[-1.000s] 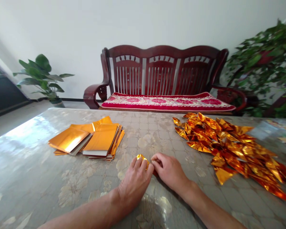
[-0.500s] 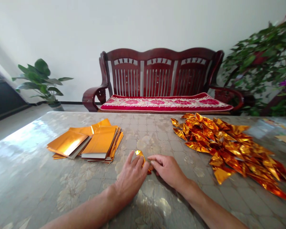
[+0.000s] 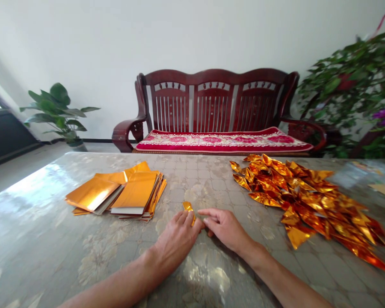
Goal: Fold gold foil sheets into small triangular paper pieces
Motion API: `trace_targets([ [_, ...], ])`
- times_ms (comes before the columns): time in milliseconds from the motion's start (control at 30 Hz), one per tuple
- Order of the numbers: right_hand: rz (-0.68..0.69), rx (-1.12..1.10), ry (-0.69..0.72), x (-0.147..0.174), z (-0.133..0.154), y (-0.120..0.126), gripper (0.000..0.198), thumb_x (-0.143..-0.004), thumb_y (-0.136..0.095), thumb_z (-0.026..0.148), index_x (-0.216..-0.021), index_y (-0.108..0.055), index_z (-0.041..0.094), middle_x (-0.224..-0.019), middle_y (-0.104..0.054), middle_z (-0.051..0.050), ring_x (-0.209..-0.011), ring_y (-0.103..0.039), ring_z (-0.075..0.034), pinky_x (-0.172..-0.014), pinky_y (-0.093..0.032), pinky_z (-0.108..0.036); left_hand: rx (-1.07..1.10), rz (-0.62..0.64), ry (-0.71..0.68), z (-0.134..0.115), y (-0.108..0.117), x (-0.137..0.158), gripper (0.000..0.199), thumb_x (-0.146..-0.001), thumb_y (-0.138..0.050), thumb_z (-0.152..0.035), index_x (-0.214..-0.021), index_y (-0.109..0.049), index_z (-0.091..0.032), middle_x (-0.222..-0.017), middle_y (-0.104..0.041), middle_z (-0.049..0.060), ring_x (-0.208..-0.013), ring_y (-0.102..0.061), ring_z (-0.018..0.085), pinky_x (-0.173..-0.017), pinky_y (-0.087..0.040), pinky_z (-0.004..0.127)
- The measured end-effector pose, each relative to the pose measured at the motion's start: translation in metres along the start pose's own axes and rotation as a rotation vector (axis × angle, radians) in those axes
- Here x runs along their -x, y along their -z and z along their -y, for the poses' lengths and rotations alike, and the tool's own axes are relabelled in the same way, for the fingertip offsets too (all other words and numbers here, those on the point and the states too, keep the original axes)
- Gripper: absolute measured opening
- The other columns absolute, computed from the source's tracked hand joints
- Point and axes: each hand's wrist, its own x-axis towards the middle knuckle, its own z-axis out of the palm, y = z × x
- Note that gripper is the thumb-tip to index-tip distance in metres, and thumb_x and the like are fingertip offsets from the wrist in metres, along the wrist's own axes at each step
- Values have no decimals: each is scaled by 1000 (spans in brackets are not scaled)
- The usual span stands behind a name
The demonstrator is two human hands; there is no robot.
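A small folded piece of gold foil paper [image 3: 188, 206] lies on the table between my hands, its lower part covered by fingers. My left hand [image 3: 179, 233] presses it down, with the fingers together on top and the thumb at its right edge. My right hand [image 3: 226, 226] meets the left thumb at the paper's lower end. Its index finger points left while thumb and other fingers are bent in; the bit they grip is mostly hidden. On the left lies a stack of flat gold paper sheets [image 3: 134, 192]. A heap of folded gold foil pieces [image 3: 308, 196] spreads on the right.
The table [image 3: 115, 261] has a patterned, glossy cover. Clear plastic wrapping [image 3: 359, 173] lies at its far right. Behind the table stands a dark red wooden bench [image 3: 213, 102] with a red floral cushion [image 3: 224, 140]. Potted plants [image 3: 59, 111] flank it.
My left fingers have drawn down and closer together on the foil paper. The orange bit below the left thumb is now covered. My right hand has barely moved; the view has shifted slightly.
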Motion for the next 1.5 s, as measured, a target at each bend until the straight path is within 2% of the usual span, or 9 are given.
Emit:
trace_targets([
  [333, 57, -175, 10, 1, 3, -1, 40, -84, -50, 21, -119, -68, 18, -64, -68, 2, -56, -61, -11, -56, -43, -21, 134, 12, -20, 6, 7, -1, 18, -93, -47, -8, -107, -53, -18, -111, -62, 8, -108, -60, 20, -94, -49, 32],
  [533, 2, -283, -16, 2, 12, -1, 37, -82, -53, 27, -114, -69, 16, -70, -72, -1, -57, -62, -13, -51, -44, -21, 212, -55, 29, 10, 1, -2, 17, -91, -47, -7, -100, -57, -18, -100, -67, 6, -98, -64, 20, -90, -51, 34],
  [633, -160, -326, -9, -2, 11, 1, 36, -83, -53, 32, -112, -68, 16, -87, -75, -6, -63, -64, -15, -53, -47, -24, 488, -178, 157, 21, -7, -1, 21, -92, -44, -10, -100, -60, -21, -93, -70, 3, -91, -66, 18, -85, -52, 31],
  [700, -279, -314, 36, -5, 8, 5, 36, -82, -56, 33, -110, -69, 17, -96, -74, -8, -70, -64, -16, -61, -50, -26, 776, -355, 283, 26, -12, 0, 24, -93, -43, -12, -105, -61, -23, -101, -72, 3, -98, -67, 16, -89, -52, 30],
  [800, -338, -277, 132, -8, 5, 14, 37, -77, -62, 30, -111, -68, 17, -105, -71, -9, -79, -64, -17, -67, -51, -27, 1187, -510, 368, 30, -17, -2, 13, -93, -50, -22, -95, -63, -20, -104, -74, 5, -99, -68, 17, -91, -51, 31],
  [1000, -278, -231, 413, -3, 12, 22, 29, -76, -66, 24, -104, -69, 20, -103, -64, -6, -78, -63, -14, -64, -50, -24, 1710, -501, 421, 30, -17, -9, 17, -85, -67, -33, -88, -62, -18, -103, -74, 7, -88, -66, 14, -76, -53, 25],
  [1167, -323, -139, 474, -2, 16, 19, 18, -78, -70, 26, -95, -74, 20, -88, -67, -5, -76, -62, -15, -60, -49, -24, 1942, -420, 438, 26, -13, -10, 27, -74, -78, -35, -85, -61, -17, -99, -74, 6, -88, -68, 16, -74, -54, 25],
  [1333, -393, -79, 493, -1, 15, 16, 7, -79, -70, 24, -84, -75, 22, -76, -67, -3, -68, -60, -14, -59, -47, -24, 1891, -384, 488, 24, -17, -10, 26, -74, -77, -34, -84, -60, -17, -101, -74, 7, -89, -68, 17, -76, -53, 27],
  [1500, -402, -42, 456, 0, 16, 13, 5, -79, -69, 21, -79, -74, 22, -72, -66, -2, -64, -59, -14, -58, -46, -24, 1267, -496, 436, 29, -20, -6, 9, -77, -71, -25, -80, -67, -18, -102, -73, 7, -96, -66, 21, -91, -48, 37],
])
